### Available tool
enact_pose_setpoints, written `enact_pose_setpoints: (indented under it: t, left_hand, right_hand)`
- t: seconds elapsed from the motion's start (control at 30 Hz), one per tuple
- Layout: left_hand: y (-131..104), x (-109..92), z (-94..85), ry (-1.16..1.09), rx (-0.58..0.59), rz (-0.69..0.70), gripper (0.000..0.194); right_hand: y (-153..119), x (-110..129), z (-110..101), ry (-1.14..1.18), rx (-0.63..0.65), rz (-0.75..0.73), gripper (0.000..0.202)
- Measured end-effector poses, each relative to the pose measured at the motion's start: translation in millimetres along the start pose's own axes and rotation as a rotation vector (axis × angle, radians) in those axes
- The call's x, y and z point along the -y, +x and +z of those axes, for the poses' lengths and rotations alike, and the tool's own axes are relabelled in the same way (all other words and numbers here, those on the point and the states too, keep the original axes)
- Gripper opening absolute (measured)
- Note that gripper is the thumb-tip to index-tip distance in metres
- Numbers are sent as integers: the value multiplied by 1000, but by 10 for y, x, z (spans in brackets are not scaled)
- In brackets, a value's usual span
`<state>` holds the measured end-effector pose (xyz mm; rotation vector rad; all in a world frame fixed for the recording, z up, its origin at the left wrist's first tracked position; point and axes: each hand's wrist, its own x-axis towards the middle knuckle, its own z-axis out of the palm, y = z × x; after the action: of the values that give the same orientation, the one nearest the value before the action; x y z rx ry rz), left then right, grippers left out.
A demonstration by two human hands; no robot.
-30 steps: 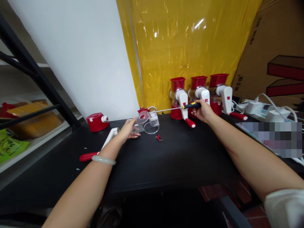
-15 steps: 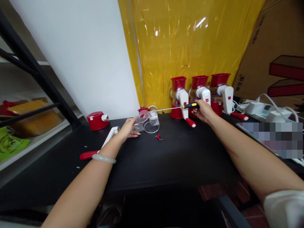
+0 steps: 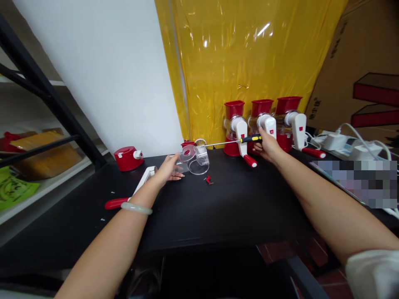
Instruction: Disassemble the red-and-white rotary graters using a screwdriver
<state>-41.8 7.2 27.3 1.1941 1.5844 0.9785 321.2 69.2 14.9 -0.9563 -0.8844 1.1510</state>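
A clear plastic housing [image 3: 198,162] lies on the black table, and my left hand [image 3: 170,169] grips its left end. My right hand [image 3: 267,145] holds a screwdriver [image 3: 251,138] by its black and yellow handle. The screwdriver's shaft points left, and its tip meets the right side of the clear housing. Just in front of the housing lies a small red part [image 3: 208,180] with what look like screws beside it. A white crank with a red handle [image 3: 116,203] rests by my left forearm.
Three red and white crank machines [image 3: 234,109] stand at the back right. A red base [image 3: 128,158] sits at the back left. White chargers and cables [image 3: 335,140] lie at the right, and a shelf rack [image 3: 52,95] stands at the left.
The fingers of my right hand have shifted slightly on the screwdriver handle. My left hand and the clear housing have stayed in place.
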Motion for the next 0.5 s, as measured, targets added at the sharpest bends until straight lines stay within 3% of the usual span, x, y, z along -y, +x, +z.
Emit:
enact_pose_setpoints:
  t: [0.27,0.5]
  left_hand:
    - [-19,-15,7,-10,4,1,40]
    - [8,0,-2,-8,-1,-8,42]
  right_hand:
    - [6,41,50,107,-25,56,18]
    - [7,29,17,73,35,69,36]
